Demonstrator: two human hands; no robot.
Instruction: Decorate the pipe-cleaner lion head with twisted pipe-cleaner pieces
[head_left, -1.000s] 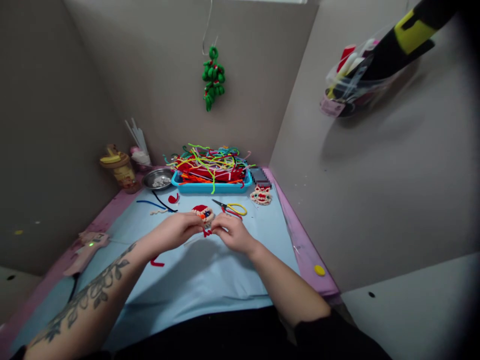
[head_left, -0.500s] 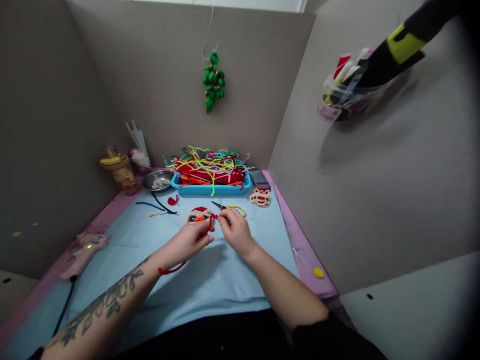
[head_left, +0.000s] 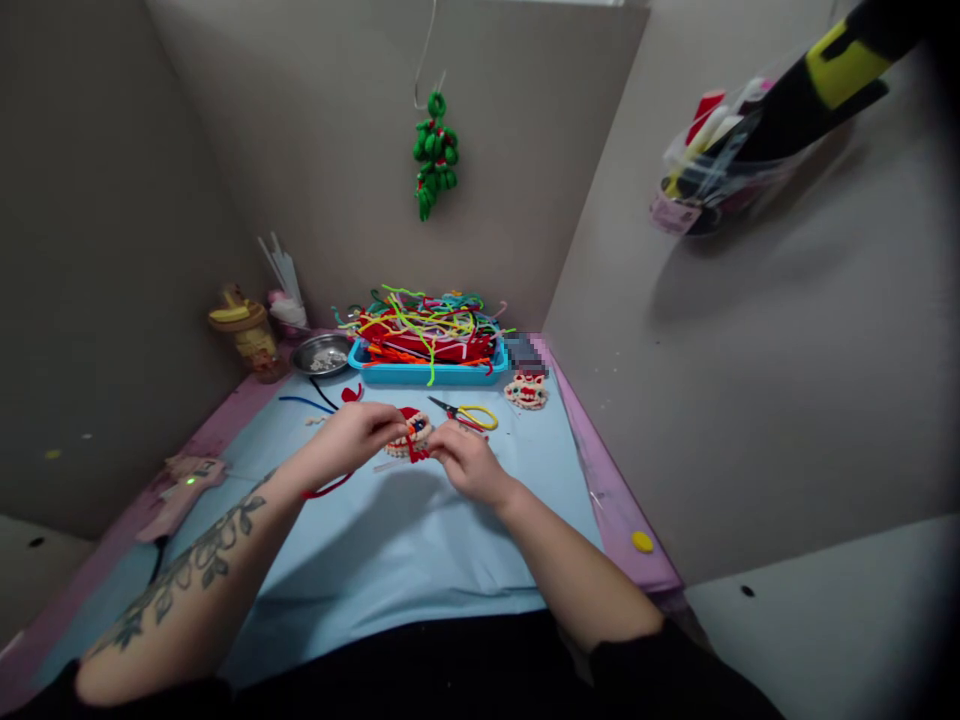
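Between my fingertips is a red pipe cleaner (head_left: pixel 417 452), bent into small folds near one end. My left hand (head_left: pixel 360 435) pinches it from the left, and its loose tail hangs below the left wrist. From the other side, my right hand (head_left: pixel 471 460) grips the folded end. Just behind the fingers lies a cream, red, blue and orange face-shaped pipe-cleaner piece (head_left: pixel 397 442), partly covered by my left hand. Yellow-handled scissors (head_left: pixel 474 415) lie with blades apart beyond my right hand.
A blue tray (head_left: pixel 427 375) heaped with coloured pipe cleaners stands at the back, a metal bowl (head_left: pixel 321 356) to its left. A similar finished-looking face (head_left: pixel 527 391) lies right. A pink glue gun (head_left: pixel 182 495) with a lit green light sits left. Grey partition walls surround the table.
My left hand has risen off the face piece and turned, now pinching the red pipe cleaner. The face piece rests lower behind the fingers. The whole view has shifted slightly.
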